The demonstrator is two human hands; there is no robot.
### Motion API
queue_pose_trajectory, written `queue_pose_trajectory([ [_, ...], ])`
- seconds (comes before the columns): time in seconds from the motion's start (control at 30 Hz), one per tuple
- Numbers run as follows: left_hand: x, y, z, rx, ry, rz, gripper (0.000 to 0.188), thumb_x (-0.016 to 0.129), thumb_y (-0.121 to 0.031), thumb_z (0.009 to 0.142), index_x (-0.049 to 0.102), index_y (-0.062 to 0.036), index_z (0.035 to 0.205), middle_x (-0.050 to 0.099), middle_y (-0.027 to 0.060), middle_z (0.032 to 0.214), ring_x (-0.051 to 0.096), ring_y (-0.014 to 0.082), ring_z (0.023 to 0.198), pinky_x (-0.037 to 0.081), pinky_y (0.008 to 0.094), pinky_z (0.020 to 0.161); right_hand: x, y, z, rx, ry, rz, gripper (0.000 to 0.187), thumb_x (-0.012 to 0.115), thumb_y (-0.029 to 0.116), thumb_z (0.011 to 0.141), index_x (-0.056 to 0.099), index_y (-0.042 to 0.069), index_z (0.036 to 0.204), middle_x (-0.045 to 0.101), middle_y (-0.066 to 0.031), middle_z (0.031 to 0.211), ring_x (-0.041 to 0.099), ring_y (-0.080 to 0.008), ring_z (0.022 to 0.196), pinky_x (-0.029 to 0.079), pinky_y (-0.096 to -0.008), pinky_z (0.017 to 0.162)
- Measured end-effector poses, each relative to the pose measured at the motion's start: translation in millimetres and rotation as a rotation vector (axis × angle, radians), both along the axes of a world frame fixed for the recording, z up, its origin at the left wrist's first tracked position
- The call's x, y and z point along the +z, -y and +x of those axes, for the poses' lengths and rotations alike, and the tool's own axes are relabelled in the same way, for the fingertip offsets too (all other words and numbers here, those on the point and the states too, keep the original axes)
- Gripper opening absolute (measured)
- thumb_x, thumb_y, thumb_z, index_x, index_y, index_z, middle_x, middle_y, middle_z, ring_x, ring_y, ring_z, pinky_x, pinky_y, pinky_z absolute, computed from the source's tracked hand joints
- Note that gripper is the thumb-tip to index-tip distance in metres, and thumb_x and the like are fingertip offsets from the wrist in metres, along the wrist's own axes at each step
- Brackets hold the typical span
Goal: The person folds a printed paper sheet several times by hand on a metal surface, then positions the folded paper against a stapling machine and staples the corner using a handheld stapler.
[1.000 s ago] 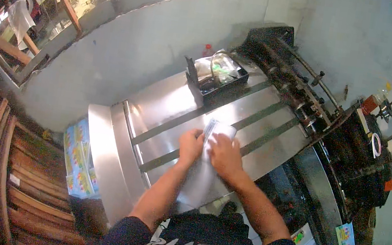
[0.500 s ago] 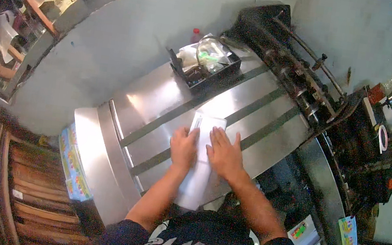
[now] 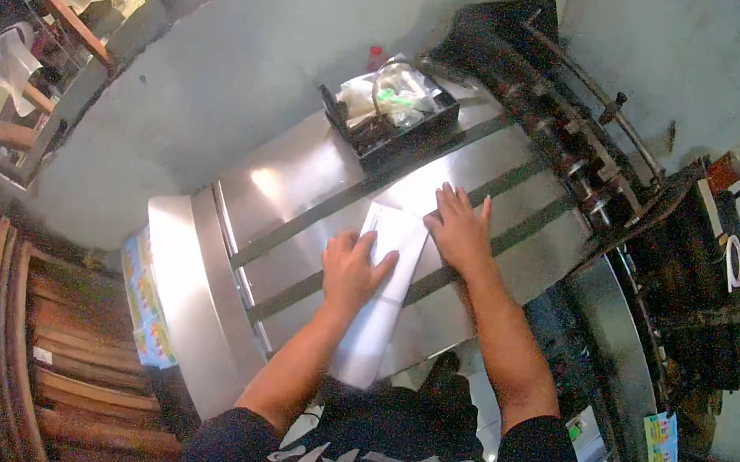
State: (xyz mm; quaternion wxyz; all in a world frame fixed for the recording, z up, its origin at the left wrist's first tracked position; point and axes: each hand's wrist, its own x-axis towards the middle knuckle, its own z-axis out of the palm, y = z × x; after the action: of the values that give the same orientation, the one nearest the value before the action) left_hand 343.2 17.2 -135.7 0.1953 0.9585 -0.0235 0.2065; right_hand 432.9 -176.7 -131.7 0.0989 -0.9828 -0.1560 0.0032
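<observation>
Long, narrow white paper sheet (image 3: 384, 313) on the flat silver metal table (image 3: 289, 265), reaching its near edge; left hand (image 3: 350, 271) upon the paper, thumb and fingers apart; right hand (image 3: 462, 235) spread over the table, contact uncertain; should the left hand lift, the smooth metal could let the paper slide off; uneven pressure might skew it.

Long, narrow strip of white paper (image 3: 383, 316), a faint line running crosswise near its middle, lying lengthwise over dark bands on a shiny metal counter (image 3: 302, 179), near end beside the wearer's shirt
</observation>
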Motion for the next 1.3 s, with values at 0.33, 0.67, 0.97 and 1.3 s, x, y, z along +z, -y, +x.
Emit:
queue_pose_trajectory([
  [0.33,-5,1,-1,0.000,0.037,-0.027,0.049,0.076,-0.041,0.073,0.067,-0.0025,0.101,0.058,0.0163,0.095,0.054,0.0332,0.092,0.044,0.0432,0.080,9,-6,-75,0.092,-0.128,0.139,0.096,0.070,0.047,0.075,0.025,-0.002,0.145,0.022,-0.0176,0.154,0.018,-0.0286,0.144,0.008,-0.0621,0.111],
  [0.67,-8,-9,17,0.094,0.034,0.036,0.052,0.072,-0.045,0.075,0.065,-0.0040,0.106,0.057,0.0143,0.097,0.052,0.0312,0.093,0.041,0.0436,0.077,18,-23,-78,0.061,-0.148,0.120,0.105,0.071,0.052,0.071,0.020,-0.001,0.146,0.018,-0.0171,0.155,0.016,-0.0287,0.144,0.008,-0.0621,0.112],
  [0.97,-8,-2,15,0.137,0.013,0.034,0.053,0.070,-0.051,0.074,0.067,-0.0074,0.104,0.057,0.0106,0.098,0.052,0.0281,0.096,0.037,0.0435,0.080,12,-22,-157,0.176,-0.227,0.085,0.116,0.071,0.061,0.067,0.017,-0.003,0.146,0.018,-0.0186,0.154,0.015,-0.0310,0.144,0.010,-0.0633,0.110],
  [1.3,-16,-14,21,0.143,0.039,-0.003,0.048,0.067,-0.048,0.078,0.069,-0.0075,0.104,0.057,0.0112,0.097,0.052,0.0285,0.096,0.037,0.0432,0.083,12,-21,-196,0.351,-0.159,0.073,0.120,0.071,0.066,0.064,0.019,-0.006,0.145,0.017,-0.0212,0.154,0.015,-0.0333,0.144,0.013,-0.0636,0.110],
])
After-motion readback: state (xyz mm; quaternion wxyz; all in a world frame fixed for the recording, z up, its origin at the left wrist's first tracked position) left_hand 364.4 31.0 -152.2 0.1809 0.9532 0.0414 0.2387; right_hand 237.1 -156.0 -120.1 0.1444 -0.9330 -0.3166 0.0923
